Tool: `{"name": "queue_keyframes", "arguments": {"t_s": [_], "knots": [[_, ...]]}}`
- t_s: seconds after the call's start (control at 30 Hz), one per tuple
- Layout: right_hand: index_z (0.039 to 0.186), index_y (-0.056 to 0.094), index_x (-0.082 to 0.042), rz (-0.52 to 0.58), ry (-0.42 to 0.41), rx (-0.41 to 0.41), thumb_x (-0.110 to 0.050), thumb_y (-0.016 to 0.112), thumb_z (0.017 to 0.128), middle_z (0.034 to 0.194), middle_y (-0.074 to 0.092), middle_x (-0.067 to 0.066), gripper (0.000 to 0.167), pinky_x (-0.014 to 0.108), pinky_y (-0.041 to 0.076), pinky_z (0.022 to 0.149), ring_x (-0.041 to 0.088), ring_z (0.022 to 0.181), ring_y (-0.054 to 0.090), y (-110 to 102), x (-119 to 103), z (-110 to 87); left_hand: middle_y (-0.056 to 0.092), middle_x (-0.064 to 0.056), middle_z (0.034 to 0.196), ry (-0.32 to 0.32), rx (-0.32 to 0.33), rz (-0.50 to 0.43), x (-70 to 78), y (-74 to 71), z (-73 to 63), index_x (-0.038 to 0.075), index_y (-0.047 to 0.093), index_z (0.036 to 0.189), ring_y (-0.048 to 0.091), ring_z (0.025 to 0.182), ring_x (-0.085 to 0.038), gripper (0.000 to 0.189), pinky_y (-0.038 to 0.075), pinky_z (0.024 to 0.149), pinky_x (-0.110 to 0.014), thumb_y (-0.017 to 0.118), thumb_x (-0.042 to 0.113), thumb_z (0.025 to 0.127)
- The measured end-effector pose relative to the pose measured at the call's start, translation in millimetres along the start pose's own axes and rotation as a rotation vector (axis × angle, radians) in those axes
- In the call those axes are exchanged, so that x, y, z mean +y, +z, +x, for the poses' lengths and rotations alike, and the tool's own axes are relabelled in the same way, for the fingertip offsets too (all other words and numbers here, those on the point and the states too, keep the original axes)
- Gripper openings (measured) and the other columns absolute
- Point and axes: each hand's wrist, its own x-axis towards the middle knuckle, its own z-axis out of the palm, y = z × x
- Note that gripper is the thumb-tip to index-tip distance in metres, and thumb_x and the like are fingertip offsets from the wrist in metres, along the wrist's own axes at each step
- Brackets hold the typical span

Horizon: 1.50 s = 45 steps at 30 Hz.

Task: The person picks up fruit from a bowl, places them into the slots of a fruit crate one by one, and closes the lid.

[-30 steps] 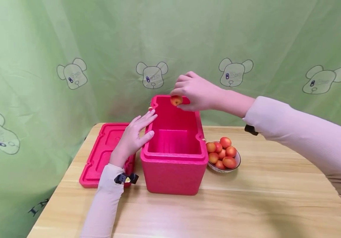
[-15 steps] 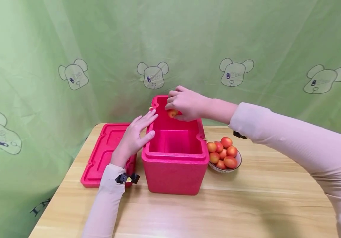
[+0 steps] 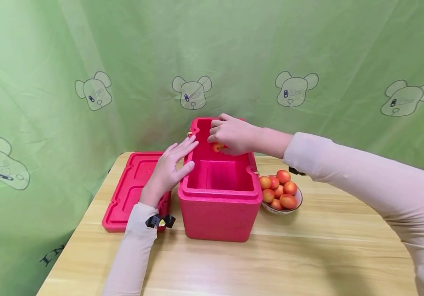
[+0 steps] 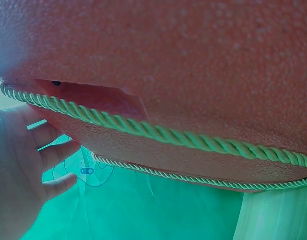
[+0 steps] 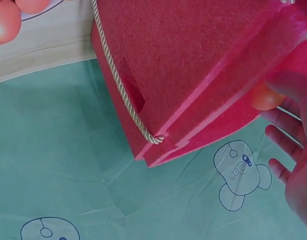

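A tall pink-red foam box (image 3: 219,220) stands uncovered on the table. My left hand (image 3: 167,168) rests on its left rim with fingers straight and spread; the left wrist view shows that hand (image 4: 23,175) beside the box's outer wall. Inside the far part of the opening, my right hand (image 3: 232,135) pinches a small orange-red apple (image 3: 217,147) between thumb and fingers. The same apple (image 5: 267,97) shows at the fingertips in the right wrist view. A patterned bowl (image 3: 283,211) heaped with several similar apples (image 3: 278,191) sits against the box's right side.
The box's pink-red lid (image 3: 123,205) lies on the table left of the box, partly under my left forearm. Twisted cord handles (image 4: 158,131) run along the box's side. The wooden table (image 3: 308,255) ends at a green curtain (image 3: 249,49) behind.
My right hand has lowered the apple from above the far rim down into the box opening. My left hand has stayed on the rim.
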Motion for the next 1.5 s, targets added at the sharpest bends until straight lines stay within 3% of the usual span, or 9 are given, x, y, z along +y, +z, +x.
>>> {"name": "queue_keyframes", "arguments": {"t_s": [0.27, 0.73, 1.0, 1.27, 1.5], "knots": [[0.117, 0.075, -0.009, -0.006, 0.018, -0.033, -0.023, 0.084, 0.079, 0.112, 0.075, 0.012, 0.041, 0.052, 0.043, 0.102, 0.029, 0.11, 0.061, 0.7, -1.9, 1.8, 0.037, 0.003, 0.165, -0.005, 0.006, 0.019, 3.1, 1.2, 2.1, 0.017, 0.046, 0.155, 0.033, 0.154, -0.015, 0.061, 0.021, 0.127, -0.053, 0.051, 0.042, 0.099], [0.118, 0.075, -0.009, -0.015, 0.018, -0.016, -0.022, 0.082, 0.081, 0.112, 0.074, 0.013, 0.04, 0.054, 0.04, 0.106, 0.03, 0.112, 0.061, -2.6, -3.3, 1.9, 0.038, 0.001, 0.165, -0.023, -0.003, 0.013, 4.8, 0.6, 0.9, 0.016, 0.045, 0.155, 0.033, 0.154, -0.016, 0.062, 0.021, 0.127, -0.053, 0.052, 0.04, 0.098], [0.117, 0.075, -0.008, 0.014, 0.029, 0.092, -0.025, 0.082, 0.082, 0.112, 0.075, 0.013, 0.04, 0.055, 0.039, 0.103, 0.031, 0.112, 0.059, -8.4, -1.6, -7.2, 0.037, 0.001, 0.165, -0.031, -0.003, 0.008, 4.1, 0.9, 1.0, 0.02, 0.044, 0.156, 0.033, 0.154, -0.016, 0.062, 0.021, 0.127, -0.052, 0.051, 0.04, 0.098], [0.116, 0.075, -0.007, 0.112, 0.116, 0.285, -0.022, 0.083, 0.081, 0.109, 0.075, 0.011, 0.039, 0.056, 0.038, 0.101, 0.031, 0.108, 0.059, -16.1, 4.2, -46.5, 0.038, -0.001, 0.165, -0.034, 0.008, -0.006, 5.3, -0.6, 0.8, 0.019, 0.044, 0.156, 0.035, 0.153, -0.02, 0.063, 0.021, 0.127, -0.053, 0.053, 0.038, 0.096], [0.118, 0.075, -0.008, 0.271, 0.336, 0.398, -0.02, 0.084, 0.082, 0.11, 0.076, 0.01, 0.039, 0.053, 0.033, 0.097, 0.029, 0.109, 0.055, 2.4, 14.8, -106.5, 0.037, -0.001, 0.165, -0.033, 0.016, -0.006, 4.9, -5.7, 0.0, 0.02, 0.044, 0.156, 0.035, 0.153, -0.02, 0.064, 0.02, 0.127, -0.053, 0.053, 0.038, 0.096]]}}
